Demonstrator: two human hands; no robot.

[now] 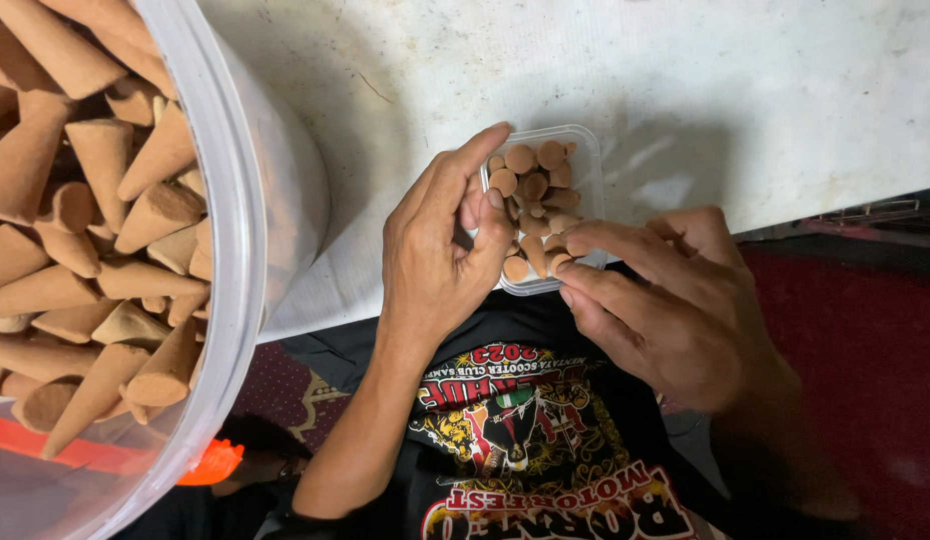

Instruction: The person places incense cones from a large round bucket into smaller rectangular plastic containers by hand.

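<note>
Small clear box (pixel 588 150): set on the worktop (pixel 685 90), filled with brown incense cones (pixel 533 185).
Left hand (pixel 435 250): the box's left side is gripped.
Right hand (pixel 665 300): a cone is pinched at the box's right edge.
Large tub (pixel 240 200): left of the box, cones heaped inside.

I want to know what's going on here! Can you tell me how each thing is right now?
Small clear box: open, nearly full of cones.
Brown cones: packed upright in the box.
Big clear tub: open, heaped with cones.
Left hand: holding the box's edge.
Right hand: fingertips on cones in the box.

One head-worn camera looks steeply down, close over the white table (pixel 745 90).
</note>
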